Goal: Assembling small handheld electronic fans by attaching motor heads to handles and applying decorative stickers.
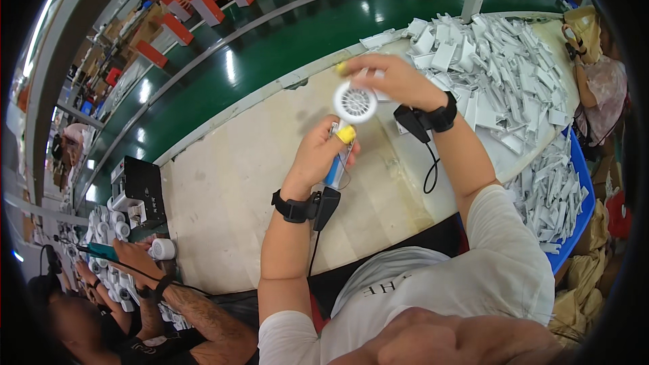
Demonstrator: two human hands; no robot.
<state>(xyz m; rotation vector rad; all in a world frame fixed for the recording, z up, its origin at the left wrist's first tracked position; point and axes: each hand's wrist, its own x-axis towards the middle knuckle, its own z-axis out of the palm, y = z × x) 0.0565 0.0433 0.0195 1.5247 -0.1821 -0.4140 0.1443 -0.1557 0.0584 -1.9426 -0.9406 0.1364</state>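
A white handheld fan (355, 103) with a round grille is held over the table in front of me. My left hand (316, 154) is closed round its handle, thumb up near the neck and wearing a yellow finger cover. Below the grip a blue part (334, 171) of the handle shows, with a thin wire looping beside it. My right hand (395, 82) is over the fan's top edge, fingers stretched out and slightly blurred. One of its fingertips also has a yellow cover. Whether those fingers touch the rim I cannot tell.
White plastic pieces (487, 61) are heaped at the right, with more in a blue bin (580, 182). Past the pale tabletop (230, 182) runs a green conveyor (270, 61). At lower left, a co-worker's hand (138, 260) holds a teal tool near a black box (150, 192) and several white fans.
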